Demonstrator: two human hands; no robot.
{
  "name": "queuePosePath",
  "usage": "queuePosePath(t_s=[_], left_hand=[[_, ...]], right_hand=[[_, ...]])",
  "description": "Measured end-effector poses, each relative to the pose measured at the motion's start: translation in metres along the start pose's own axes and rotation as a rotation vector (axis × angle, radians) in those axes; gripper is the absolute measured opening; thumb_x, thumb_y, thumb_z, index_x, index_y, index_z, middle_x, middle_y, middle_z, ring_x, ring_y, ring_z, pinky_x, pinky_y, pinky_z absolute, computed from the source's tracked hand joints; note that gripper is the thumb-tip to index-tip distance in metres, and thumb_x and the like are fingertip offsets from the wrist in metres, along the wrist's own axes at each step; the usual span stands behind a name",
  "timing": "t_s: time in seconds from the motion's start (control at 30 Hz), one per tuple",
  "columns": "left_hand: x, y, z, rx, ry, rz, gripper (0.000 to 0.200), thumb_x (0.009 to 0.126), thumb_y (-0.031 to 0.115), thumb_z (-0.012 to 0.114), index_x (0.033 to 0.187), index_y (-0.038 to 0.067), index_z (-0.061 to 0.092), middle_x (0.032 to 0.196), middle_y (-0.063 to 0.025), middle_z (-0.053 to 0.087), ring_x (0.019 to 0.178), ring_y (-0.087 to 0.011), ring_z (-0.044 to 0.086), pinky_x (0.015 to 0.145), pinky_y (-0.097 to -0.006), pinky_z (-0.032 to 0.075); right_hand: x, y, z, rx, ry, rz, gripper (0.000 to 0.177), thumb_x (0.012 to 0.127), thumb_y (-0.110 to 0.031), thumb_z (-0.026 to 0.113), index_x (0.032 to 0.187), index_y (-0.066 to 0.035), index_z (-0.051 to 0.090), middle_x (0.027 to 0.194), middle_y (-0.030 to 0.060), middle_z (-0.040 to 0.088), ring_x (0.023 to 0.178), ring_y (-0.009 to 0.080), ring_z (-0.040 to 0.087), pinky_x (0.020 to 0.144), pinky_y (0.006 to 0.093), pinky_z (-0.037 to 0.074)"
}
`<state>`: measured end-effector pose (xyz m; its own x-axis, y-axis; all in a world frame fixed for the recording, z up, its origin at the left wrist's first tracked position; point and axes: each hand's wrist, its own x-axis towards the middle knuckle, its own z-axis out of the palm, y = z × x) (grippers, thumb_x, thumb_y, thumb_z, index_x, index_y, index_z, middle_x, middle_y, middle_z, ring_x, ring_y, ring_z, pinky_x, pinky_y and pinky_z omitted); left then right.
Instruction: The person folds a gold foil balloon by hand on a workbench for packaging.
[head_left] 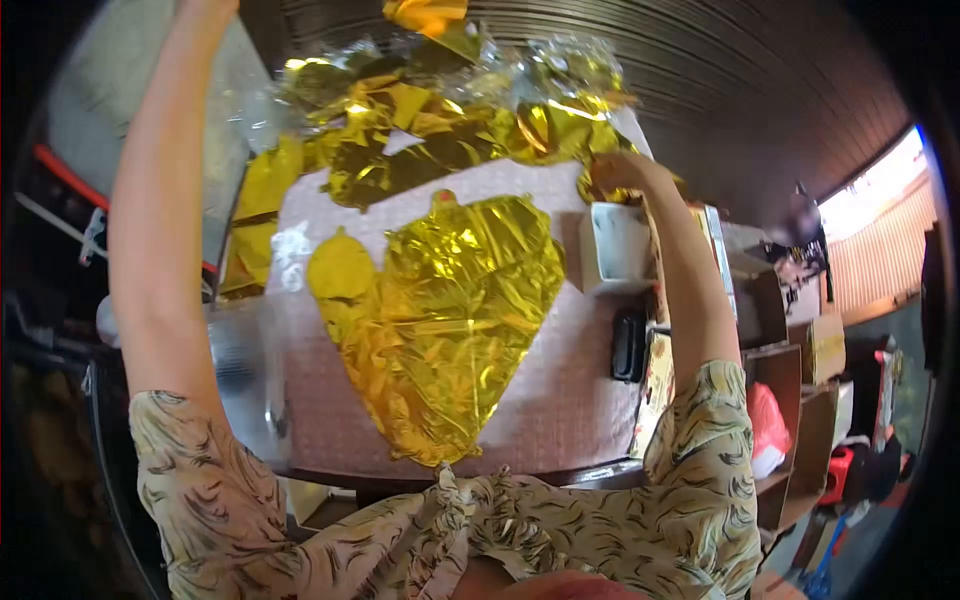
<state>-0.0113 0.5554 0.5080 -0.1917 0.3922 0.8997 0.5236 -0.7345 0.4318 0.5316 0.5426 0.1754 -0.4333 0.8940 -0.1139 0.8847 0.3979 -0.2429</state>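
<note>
Cream blouse with dark curved strokes, loose short sleeves, gathered front tie, bare forearms

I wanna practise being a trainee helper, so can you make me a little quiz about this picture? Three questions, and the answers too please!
1. Pick one: what colour is the big foil piece in the middle of the table?
A) silver
B) gold
C) blue

2. True or false: the oblong black object is closer to the table's near edge than the white box is.

3. Fill the gap: the person's ____ hand is the one nearest the white box.

Key: 1. B; 2. true; 3. right.
</note>
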Motion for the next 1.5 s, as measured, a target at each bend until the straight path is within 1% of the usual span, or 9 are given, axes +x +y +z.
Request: queuePosePath(t_s=[0.2,0.33,0.4,0.57,0.77,0.97,1.1,1.37,1.5], left_hand=[[-0.091,0.084,-0.057,-0.272,0.105,-0.437,0.02,0.092,0.019,0.077,0.103,0.002,0.075,0.089,-0.0046,0.074,0.072,-0.0127,0.068,0.061,-0.0278,0.052],[-0.168,0.137,-0.058,-0.037,0.113,-0.201,0.01,0.089,0.013,0.078,0.087,0.003,0.076,0.08,-0.0034,0.071,0.063,-0.013,0.062,0.056,-0.0295,0.047],[-0.204,0.161,-0.059,0.154,0.192,0.306,0.009,0.085,0.008,0.079,0.093,0.005,0.077,0.078,-0.0071,0.068,0.065,-0.0187,0.064,0.055,-0.0313,0.048],[-0.29,0.187,-0.052,0.322,0.052,0.497,0.011,0.076,0.01,0.069,0.073,0.012,0.059,0.076,-0.0037,0.055,0.061,-0.0175,0.065,0.049,-0.0321,0.051],[-0.336,0.222,-0.08,0.204,-0.012,0.382,0.016,0.08,0.019,0.076,0.077,0.01,0.064,0.076,-0.0012,0.058,0.066,-0.0153,0.069,0.055,-0.0302,0.058],[-0.31,0.248,-0.188,-0.176,-0.423,-0.094,0.042,0.084,0.032,0.083,0.117,0.009,0.075,0.116,-0.0071,0.074,0.087,-0.02,0.074,0.074,-0.0315,0.06],[-0.24,0.27,-0.213,0.09,-1.044,-0.33,0.104,0.078,0.027,0.088,0.161,0.016,0.027,0.158,-0.0137,0.044,0.143,-0.0314,0.044,0.113,-0.0416,0.047],[-0.246,0.218,-0.157,-0.583,-1.497,-0.453,0.117,0.079,0.037,0.086,0.164,0.011,0.01,0.156,-0.0244,0.041,0.139,-0.0313,0.048,0.113,-0.0438,0.044],[-0.262,0.193,-0.102,-1.154,-1.226,-0.444,0.097,0.084,0.037,0.083,0.159,0.007,0.027,0.141,-0.0192,0.056,0.11,-0.0205,0.066,0.09,-0.0336,0.057]], right_hand=[[0.005,-0.117,-0.082,0.433,0.186,0.234,0.036,0.093,-0.025,0.075,0.117,0.001,0.07,0.102,0.0165,0.074,0.09,0.0212,0.072,0.077,0.0362,0.058],[-0.054,-0.277,-0.136,1.293,0.02,-0.197,0.075,0.095,-0.065,0.059,0.128,0.002,0.064,0.115,0.0158,0.072,0.107,0.0266,0.07,0.091,0.0415,0.059],[-0.088,-0.333,-0.159,1.4,-0.151,-0.227,0.078,0.095,-0.069,0.055,0.126,0.002,0.062,0.116,0.0158,0.07,0.108,0.0267,0.067,0.091,0.0445,0.057],[-0.153,-0.421,-0.169,1.065,0.093,-0.038,0.086,0.089,-0.072,0.062,0.127,0.005,0.061,0.124,0.0253,0.065,0.118,0.0367,0.063,0.092,0.0522,0.056],[-0.175,-0.407,-0.143,0.675,0.093,-0.119,0.037,0.09,-0.031,0.079,0.102,0.003,0.072,0.084,0.007,0.07,0.069,0.013,0.07,0.061,0.0259,0.059],[-0.22,-0.418,-0.168,0.396,-0.026,-0.238,0.029,0.091,-0.011,0.077,0.116,0.0,0.072,0.107,0.0115,0.076,0.094,0.0164,0.072,0.084,0.0306,0.06],[-0.243,-0.421,-0.187,0.312,0.022,-0.292,0.027,0.091,-0.01,0.075,0.116,-0.002,0.072,0.103,0.0093,0.075,0.09,0.0154,0.071,0.08,0.0298,0.059],[-0.269,-0.426,-0.213,0.202,0.085,-0.406,0.024,0.091,-0.006,0.072,0.116,-0.005,0.074,0.095,0.0049,0.074,0.083,0.0135,0.067,0.074,0.0283,0.055],[-0.259,-0.42,-0.225,0.225,0.014,-0.517,0.022,0.093,-0.005,0.07,0.114,-0.007,0.075,0.092,0.0043,0.075,0.078,0.013,0.067,0.068,0.0275,0.055]])
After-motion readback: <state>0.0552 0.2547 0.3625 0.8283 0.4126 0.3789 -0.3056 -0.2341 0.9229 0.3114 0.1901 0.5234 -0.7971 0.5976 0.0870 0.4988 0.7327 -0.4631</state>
